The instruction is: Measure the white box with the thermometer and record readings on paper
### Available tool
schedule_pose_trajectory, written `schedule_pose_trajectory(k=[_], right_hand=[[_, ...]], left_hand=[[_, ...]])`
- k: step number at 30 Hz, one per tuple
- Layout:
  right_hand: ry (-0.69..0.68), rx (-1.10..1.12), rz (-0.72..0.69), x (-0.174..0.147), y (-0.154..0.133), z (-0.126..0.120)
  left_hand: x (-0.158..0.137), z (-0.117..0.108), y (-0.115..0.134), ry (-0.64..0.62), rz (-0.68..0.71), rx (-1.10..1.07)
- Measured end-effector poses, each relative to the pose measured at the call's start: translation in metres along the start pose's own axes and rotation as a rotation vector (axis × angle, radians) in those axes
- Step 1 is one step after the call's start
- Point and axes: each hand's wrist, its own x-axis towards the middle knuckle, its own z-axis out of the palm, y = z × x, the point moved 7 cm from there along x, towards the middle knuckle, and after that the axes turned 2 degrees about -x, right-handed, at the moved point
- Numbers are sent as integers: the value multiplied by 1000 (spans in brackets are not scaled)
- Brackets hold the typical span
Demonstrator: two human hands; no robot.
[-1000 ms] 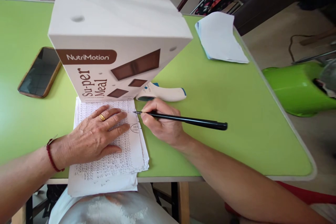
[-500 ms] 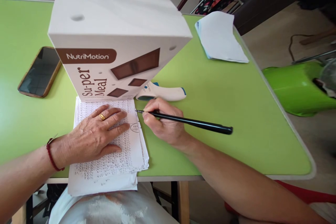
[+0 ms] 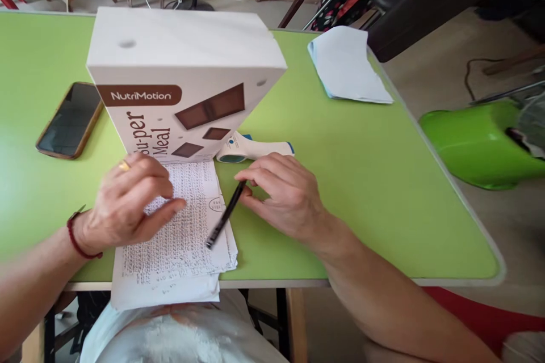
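Note:
A stack of handwritten sheets (image 3: pixel 193 238) lies at the table's front edge, its lower part overhanging. Just above its left side is my left hand (image 3: pixel 136 195), a ring on one finger. Its fingers are loosely bent, the thumb stands apart, and nothing shows in it. To the right of the sheets, my right hand (image 3: pixel 283 193) pinches a black pen (image 3: pixel 225 215) near one end between thumb and fingertips. The pen slants down to the left across the sheets' right edge. Directly behind the sheets stands a white NutriMotion box (image 3: pixel 187 79), partly covered by my left hand.
A white infrared thermometer (image 3: pixel 259 148) lies behind my right hand. A phone (image 3: pixel 70 119) rests on the green table (image 3: pixel 361 193) at left. Folded paper (image 3: pixel 343 65) is at the back right. Beyond the table's right edge is a green bin (image 3: pixel 481 144).
My left hand has lifted off the sheets and its fingers have bent. The pen has swung from pointing right to slanting down-left over the sheets, still in my right hand. The view has shifted slightly.

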Motion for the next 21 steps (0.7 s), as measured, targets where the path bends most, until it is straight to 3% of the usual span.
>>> schedule_pose_trajectory(k=[3,5,7,9,12,16,21], right_hand=[[-66,1,-22,-2,-2,3],[-103,12,-39,-2,-4,6],[-126,19,-55,-2,-6,9],[-116,42,-61,-1,-7,10],[-8,92,-17,0,0,7],[138,-16,190,-4,27,8],[-87,-149,306,-8,46,35]], left_hand=[[-4,-30,-14,354,-49,99],[-11,-41,-30,529,-222,106],[-17,-41,-48,601,-430,1],[-20,-32,-59,575,-560,-137],[-21,-17,-68,474,-623,-301],[-19,0,-75,331,-630,-472],[-23,2,-86,272,-699,-356]])
